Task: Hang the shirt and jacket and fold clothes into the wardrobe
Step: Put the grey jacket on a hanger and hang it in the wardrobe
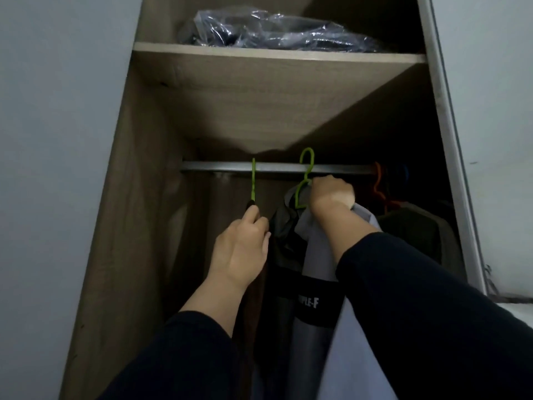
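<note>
Inside the wardrobe a metal rail (277,167) runs under the shelf. A green hanger (253,180) hangs on the rail at the left, and my left hand (240,249) pinches it just below its neck, above a dark brown garment (253,298). A second green hanger (306,168) carries a grey and black jacket (305,298) with white lettering; its hook stands at the rail. My right hand (331,194) grips that hanger at the jacket's collar. A light blue shirt (354,342) hangs by my right forearm.
An orange hanger (378,186) and dark clothes (418,226) hang at the rail's right end. A clear plastic bag of dark items (277,33) lies on the wooden shelf (277,54). The wardrobe's side wall (129,226) is left, its door edge (450,140) right.
</note>
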